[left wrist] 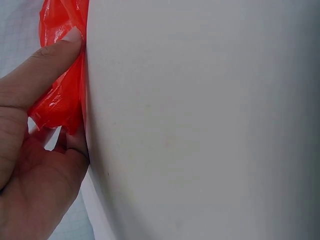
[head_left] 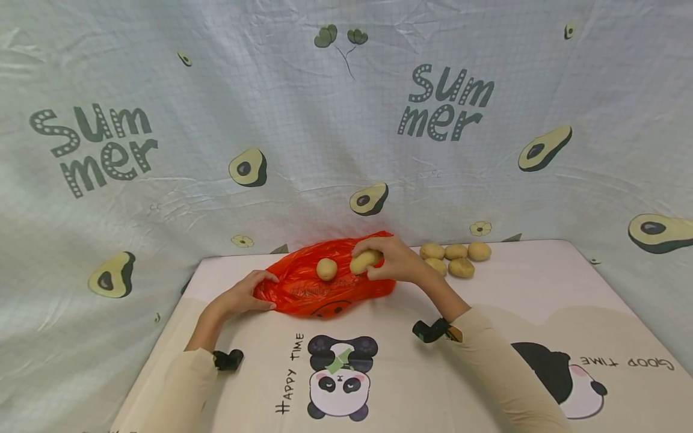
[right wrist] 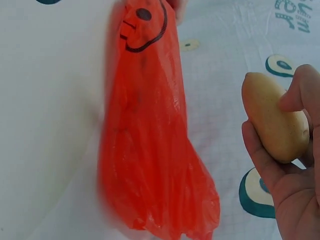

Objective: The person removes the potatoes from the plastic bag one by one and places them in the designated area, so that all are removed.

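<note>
A red plastic bag [head_left: 303, 294] with a printed black smiley lies spread at the back of the table. My left hand [head_left: 246, 293] grips its left end; in the left wrist view the thumb lies over the red film [left wrist: 60, 100] and the other fingers are partly hidden. Over the right part of the bag, my right hand [head_left: 397, 260] holds a potato [head_left: 361, 263] between thumb and fingers. The right wrist view shows this oblong yellow potato [right wrist: 272, 117] apart from the bag [right wrist: 145, 125]. A second, rounder potato [head_left: 326, 269] rests on the bag, left of the held one.
Several potatoes [head_left: 461, 268] sit grouped on the table to the right of the bag. Behind the table hangs a pale curtain [head_left: 325, 120] printed with avocados. The tablecloth [head_left: 422, 385] carries panda prints in front of the bag.
</note>
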Demonstrator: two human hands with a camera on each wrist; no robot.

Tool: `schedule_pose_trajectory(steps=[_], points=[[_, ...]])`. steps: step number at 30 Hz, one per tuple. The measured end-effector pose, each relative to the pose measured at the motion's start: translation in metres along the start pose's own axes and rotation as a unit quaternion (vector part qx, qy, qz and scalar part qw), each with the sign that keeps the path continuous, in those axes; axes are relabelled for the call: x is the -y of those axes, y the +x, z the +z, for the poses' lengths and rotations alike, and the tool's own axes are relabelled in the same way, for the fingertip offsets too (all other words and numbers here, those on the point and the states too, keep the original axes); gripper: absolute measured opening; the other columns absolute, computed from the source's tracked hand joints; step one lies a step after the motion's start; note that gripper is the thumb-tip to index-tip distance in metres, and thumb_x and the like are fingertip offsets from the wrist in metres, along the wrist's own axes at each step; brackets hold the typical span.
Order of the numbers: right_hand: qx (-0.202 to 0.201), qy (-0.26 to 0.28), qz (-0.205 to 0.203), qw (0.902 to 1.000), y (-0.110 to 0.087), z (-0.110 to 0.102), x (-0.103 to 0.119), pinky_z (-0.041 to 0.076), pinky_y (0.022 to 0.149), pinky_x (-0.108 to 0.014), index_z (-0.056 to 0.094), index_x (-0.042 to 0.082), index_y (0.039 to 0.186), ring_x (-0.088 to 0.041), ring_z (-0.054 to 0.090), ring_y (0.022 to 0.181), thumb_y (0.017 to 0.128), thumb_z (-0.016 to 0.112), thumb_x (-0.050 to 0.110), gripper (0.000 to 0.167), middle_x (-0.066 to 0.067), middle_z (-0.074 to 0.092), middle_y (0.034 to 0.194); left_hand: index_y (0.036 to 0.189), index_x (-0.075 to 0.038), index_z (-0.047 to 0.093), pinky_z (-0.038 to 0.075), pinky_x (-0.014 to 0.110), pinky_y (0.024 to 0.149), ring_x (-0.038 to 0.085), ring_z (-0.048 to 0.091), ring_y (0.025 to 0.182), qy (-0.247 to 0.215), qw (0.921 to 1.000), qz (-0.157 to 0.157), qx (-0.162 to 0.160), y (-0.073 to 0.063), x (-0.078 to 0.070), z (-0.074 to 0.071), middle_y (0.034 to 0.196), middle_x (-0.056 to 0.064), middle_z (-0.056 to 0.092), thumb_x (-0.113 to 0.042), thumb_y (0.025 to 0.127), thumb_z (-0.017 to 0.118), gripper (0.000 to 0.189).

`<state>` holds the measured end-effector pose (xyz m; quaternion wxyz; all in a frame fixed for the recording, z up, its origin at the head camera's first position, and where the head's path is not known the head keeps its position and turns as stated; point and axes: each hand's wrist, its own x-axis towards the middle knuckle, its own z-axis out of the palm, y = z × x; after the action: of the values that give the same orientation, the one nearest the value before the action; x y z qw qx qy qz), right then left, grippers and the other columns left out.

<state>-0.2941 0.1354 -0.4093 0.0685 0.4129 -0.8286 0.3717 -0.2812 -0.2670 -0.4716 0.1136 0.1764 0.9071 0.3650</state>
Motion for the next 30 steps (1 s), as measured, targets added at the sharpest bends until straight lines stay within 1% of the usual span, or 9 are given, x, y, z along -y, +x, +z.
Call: schedule_pose_trajectory(steps=[3, 7, 12, 17, 20, 24, 27, 29, 30], points=[[-0.007, 0.004, 0.001, 1.0, -0.001, 0.001, -0.004, 0.052, 0.079, -0.029, 0.074, 0.018, 0.111, -0.014, 0.06, 0.093, 0.077, 0.071, 0.006, 0.037, 0.005, 0.072, 0.11, 0.125, -0.006, 0.057, 0.03, 0.065, 0.115, 0.045, 0.037, 0.135, 0.003, 1.0, 0.002, -0.001, -0.001, 0.0, 0.001, 0.14, 0.024, 0.044, -0.012, 0.084, 0.083, 0.048], [-0.033, -0.005, -0.003, 0.9994, -0.003, 0.0, -0.009, 0.054, 0.085, -0.029, 0.075, 0.016, 0.115, -0.015, 0.063, 0.1, 0.082, 0.076, 0.007, 0.034, 0.002, 0.074, 0.114, 0.124, -0.006, 0.058, 0.03, 0.065, 0.115, 0.045, 0.037, 0.134, 0.006, 0.9999, 0.006, -0.005, -0.002, -0.001, 0.002, 0.139, 0.024, 0.045, -0.012, 0.084, 0.083, 0.048], [-0.051, -0.007, 0.004, 0.9987, -0.007, -0.004, -0.012, 0.056, 0.086, -0.031, 0.075, 0.014, 0.118, -0.018, 0.064, 0.1, 0.084, 0.081, 0.01, 0.034, -0.001, 0.073, 0.118, 0.124, -0.006, 0.058, 0.03, 0.065, 0.115, 0.045, 0.038, 0.134, 0.009, 0.9999, 0.009, -0.004, -0.002, -0.003, 0.001, 0.139, 0.024, 0.046, -0.012, 0.084, 0.082, 0.048], [-0.054, 0.006, 0.016, 0.9984, -0.012, -0.01, -0.013, 0.057, 0.091, -0.034, 0.075, 0.014, 0.117, -0.019, 0.065, 0.103, 0.085, 0.083, 0.012, 0.034, -0.002, 0.072, 0.118, 0.125, -0.007, 0.057, 0.03, 0.066, 0.115, 0.045, 0.037, 0.135, 0.011, 0.9999, -0.003, 0.0, -0.001, -0.004, -0.001, 0.141, 0.024, 0.044, -0.014, 0.085, 0.082, 0.048], [-0.058, 0.021, 0.023, 0.9978, -0.014, -0.012, -0.013, 0.058, 0.091, -0.037, 0.075, 0.013, 0.118, -0.019, 0.066, 0.103, 0.084, 0.084, 0.01, 0.035, -0.003, 0.073, 0.118, 0.126, -0.008, 0.057, 0.03, 0.066, 0.115, 0.045, 0.036, 0.137, 0.008, 0.9999, -0.01, 0.001, -0.001, -0.004, -0.002, 0.142, 0.023, 0.043, -0.015, 0.085, 0.082, 0.048], [-0.064, 0.043, 0.022, 0.9967, -0.016, -0.014, -0.013, 0.059, 0.09, -0.041, 0.075, 0.011, 0.116, -0.021, 0.066, 0.103, 0.082, 0.084, 0.005, 0.036, -0.005, 0.073, 0.117, 0.124, -0.005, 0.058, 0.029, 0.066, 0.115, 0.046, 0.036, 0.135, 0.004, 0.9999, 0.011, -0.001, -0.002, -0.003, -0.002, 0.14, 0.025, 0.044, -0.013, 0.084, 0.083, 0.048], [-0.068, 0.055, 0.019, 0.996, -0.018, -0.014, -0.014, 0.059, 0.089, -0.041, 0.075, 0.011, 0.115, -0.021, 0.066, 0.103, 0.082, 0.084, 0.004, 0.035, -0.005, 0.073, 0.116, 0.124, -0.003, 0.058, 0.028, 0.066, 0.115, 0.047, 0.036, 0.134, 0.002, 0.9996, 0.029, -0.001, -0.002, -0.001, -0.001, 0.137, 0.026, 0.045, -0.012, 0.083, 0.083, 0.048], [-0.069, 0.059, 0.019, 0.9956, -0.019, -0.014, -0.014, 0.059, 0.089, -0.042, 0.075, 0.011, 0.115, -0.021, 0.066, 0.104, 0.082, 0.084, 0.004, 0.035, -0.005, 0.073, 0.117, 0.124, -0.003, 0.058, 0.027, 0.065, 0.115, 0.046, 0.036, 0.135, -0.001, 0.9996, 0.026, -0.002, -0.002, -0.001, -0.001, 0.137, 0.025, 0.045, -0.011, 0.083, 0.083, 0.048], [-0.07, 0.061, 0.02, 0.9954, -0.02, -0.015, -0.008, 0.059, 0.09, -0.041, 0.075, 0.009, 0.115, -0.022, 0.066, 0.105, 0.082, 0.084, 0.003, 0.034, -0.007, 0.073, 0.117, 0.124, -0.003, 0.058, 0.027, 0.065, 0.115, 0.046, 0.036, 0.135, 0.0, 0.9996, 0.027, -0.002, -0.002, -0.001, -0.001, 0.137, 0.025, 0.045, -0.011, 0.084, 0.083, 0.048]])
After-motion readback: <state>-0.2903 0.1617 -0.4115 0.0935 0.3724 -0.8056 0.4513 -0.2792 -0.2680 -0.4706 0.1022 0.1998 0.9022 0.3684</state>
